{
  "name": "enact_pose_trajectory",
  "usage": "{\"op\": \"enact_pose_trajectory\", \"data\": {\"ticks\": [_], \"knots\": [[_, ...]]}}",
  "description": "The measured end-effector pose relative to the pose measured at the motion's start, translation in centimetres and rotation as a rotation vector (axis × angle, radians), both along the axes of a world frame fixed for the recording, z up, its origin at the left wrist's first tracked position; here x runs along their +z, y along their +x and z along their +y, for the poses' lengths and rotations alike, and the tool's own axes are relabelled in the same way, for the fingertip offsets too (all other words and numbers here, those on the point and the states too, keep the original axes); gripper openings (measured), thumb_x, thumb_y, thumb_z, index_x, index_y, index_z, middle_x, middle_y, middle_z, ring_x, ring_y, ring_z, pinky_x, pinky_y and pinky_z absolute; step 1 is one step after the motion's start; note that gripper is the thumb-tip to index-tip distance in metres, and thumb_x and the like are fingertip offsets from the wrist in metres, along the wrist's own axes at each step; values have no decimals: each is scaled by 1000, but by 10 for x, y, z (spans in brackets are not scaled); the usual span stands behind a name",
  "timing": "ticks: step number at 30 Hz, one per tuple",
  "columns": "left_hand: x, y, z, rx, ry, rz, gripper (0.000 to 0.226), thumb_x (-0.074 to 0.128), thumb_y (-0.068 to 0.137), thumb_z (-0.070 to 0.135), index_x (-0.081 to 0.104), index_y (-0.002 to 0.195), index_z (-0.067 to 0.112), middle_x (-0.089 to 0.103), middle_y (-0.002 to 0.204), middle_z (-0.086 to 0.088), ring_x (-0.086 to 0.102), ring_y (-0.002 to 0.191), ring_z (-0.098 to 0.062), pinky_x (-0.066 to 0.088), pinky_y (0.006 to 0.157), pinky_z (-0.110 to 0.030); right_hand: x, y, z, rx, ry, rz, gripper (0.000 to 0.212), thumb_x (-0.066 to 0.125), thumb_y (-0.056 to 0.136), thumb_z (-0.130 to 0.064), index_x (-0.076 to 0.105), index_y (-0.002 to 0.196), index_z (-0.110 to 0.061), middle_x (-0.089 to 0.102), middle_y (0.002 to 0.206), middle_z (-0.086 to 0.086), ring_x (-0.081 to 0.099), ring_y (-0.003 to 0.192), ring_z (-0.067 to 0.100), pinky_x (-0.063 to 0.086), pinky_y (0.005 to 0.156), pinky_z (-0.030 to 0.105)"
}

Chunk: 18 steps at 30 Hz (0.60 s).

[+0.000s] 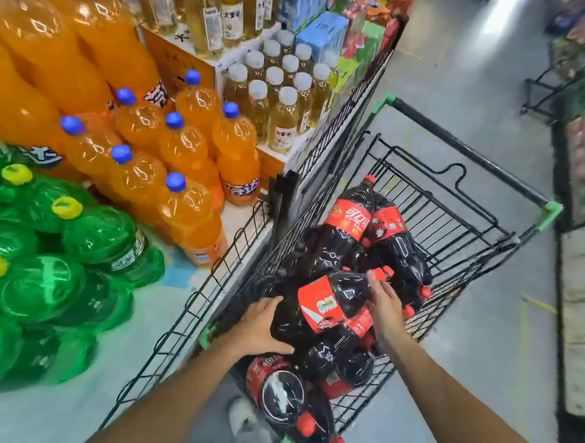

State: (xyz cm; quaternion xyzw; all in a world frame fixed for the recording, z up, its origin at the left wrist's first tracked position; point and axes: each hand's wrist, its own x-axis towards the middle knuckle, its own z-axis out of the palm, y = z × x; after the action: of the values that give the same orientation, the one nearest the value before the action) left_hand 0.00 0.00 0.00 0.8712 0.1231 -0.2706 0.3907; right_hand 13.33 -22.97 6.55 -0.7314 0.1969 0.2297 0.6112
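Note:
A black wire shopping cart [467, 207] holds several large cola bottles with red labels and red caps. One cola bottle [331, 302] lies on top of the pile, its cap pointing right. My left hand [264, 326] grips its base end, fingers wrapped round the bottom. My right hand [382, 304] holds the neck end just below the red cap. Two more cola bottles [367, 230] lie further along in the cart, and others [285, 393] sit at its near end.
A display shelf on the left carries orange soda bottles [187, 151] with blue caps, green soda bottles [67, 263] with yellow caps and pale yellow drink bottles [282, 98]. A wire fence edges the shelf. Grey floor runs to the right, with dark racks [578, 165] at the far right.

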Motion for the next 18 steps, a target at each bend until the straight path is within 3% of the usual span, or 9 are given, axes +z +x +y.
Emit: {"op": "enact_pose_trajectory", "data": {"ticks": [4,8,13,18], "knots": [[-17,4,-11,-8,85,-11,143,86,52,66,-1,158,23,15,162,-2,10,150,-29,19,122,-51,-20,2,12,22,58,83,87,77,71,-77,63,135,-20,72,129,3,67,121,25,45,113,52],[-20,6,-23,74,186,-115,129,88,57,57,14,156,18,32,155,0,22,143,-27,28,119,-48,-47,2,16,-90,36,133,111,74,60,-89,50,147,-24,62,141,4,63,126,29,48,109,58],[-7,-1,-29,136,235,-176,118,89,56,54,32,152,18,45,150,5,36,140,-22,36,115,-41,-21,-4,12,-97,21,84,62,63,88,-71,73,116,-17,76,117,7,71,111,28,52,106,51],[21,-17,-33,137,267,-179,117,87,49,60,36,149,24,51,144,10,42,134,-17,44,107,-41,19,-20,3,-53,13,95,49,54,100,-59,73,110,-15,76,115,6,70,112,29,49,109,49]]}}
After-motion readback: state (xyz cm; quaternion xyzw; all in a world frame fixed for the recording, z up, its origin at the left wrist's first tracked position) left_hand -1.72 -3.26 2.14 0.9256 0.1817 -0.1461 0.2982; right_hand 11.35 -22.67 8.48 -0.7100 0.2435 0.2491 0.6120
